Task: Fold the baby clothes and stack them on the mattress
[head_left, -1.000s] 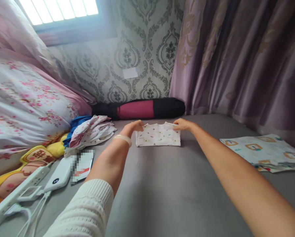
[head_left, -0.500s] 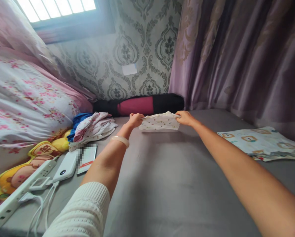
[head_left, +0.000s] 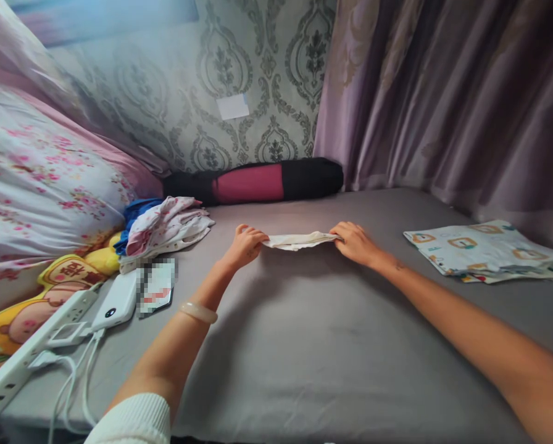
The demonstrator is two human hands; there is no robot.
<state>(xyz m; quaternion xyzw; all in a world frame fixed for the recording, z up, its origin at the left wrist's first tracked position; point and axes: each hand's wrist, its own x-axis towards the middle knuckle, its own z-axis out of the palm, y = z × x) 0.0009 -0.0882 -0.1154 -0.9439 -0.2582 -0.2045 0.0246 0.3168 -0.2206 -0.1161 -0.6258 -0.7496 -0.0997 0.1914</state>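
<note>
A pale, off-white cloth [head_left: 299, 241] is stretched between my two hands above the grey sheet of the bed [head_left: 299, 345]. My left hand [head_left: 246, 245] pinches its left end, and my right hand [head_left: 354, 242] pinches its right end. Seen nearly edge-on, the cloth forms a narrow, slightly sagging strip. What kind of cloth item it is cannot be made out. A shadow falls on the sheet below it.
To the left lie crumpled clothes [head_left: 168, 228], a phone [head_left: 157, 287], a white power bank [head_left: 115, 302], a power strip [head_left: 31, 357] and a yellow plush cushion [head_left: 26, 324]. A black and pink roll [head_left: 253, 182] rests against the wall. Folded printed cloths [head_left: 484, 246] lie at right.
The cloth hung with its printed face showing before; now it is a thin, flatter strip. My hands have come lower and nearer, and the view has tilted down.
</note>
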